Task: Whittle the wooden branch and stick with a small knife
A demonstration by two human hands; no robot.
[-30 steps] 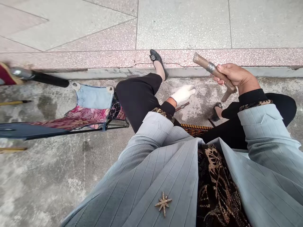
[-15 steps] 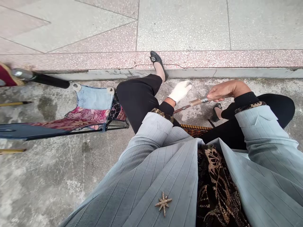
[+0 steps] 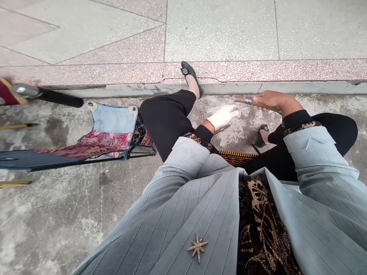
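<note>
My left hand [image 3: 224, 114], in a white glove, rests low on the concrete floor between my knees. It is closed round a thin reddish-brown rod [image 3: 222, 129], whose end sticks out below the palm. My bare right hand [image 3: 272, 101] hovers just right of it and a little above. It grips a brown wooden-handled tool [image 3: 243, 99] with a metal band, held almost level with its free end pointing left. The tool's head is hidden behind my hand. My black trouser legs frame both hands.
A raised pink terrazzo step [image 3: 114, 72] runs across behind my feet. A folding stool with patchwork fabric [image 3: 111, 126] stands at the left, with a black-handled object [image 3: 51, 95] and two thin yellow sticks [image 3: 17, 125] near it. A woven seat edge [image 3: 237, 156] shows beneath me.
My right hand swung the wooden-handled tool down from a raised position toward the gloved hand, then lifted it slightly. The gloved left hand has stayed almost still on the floor.
</note>
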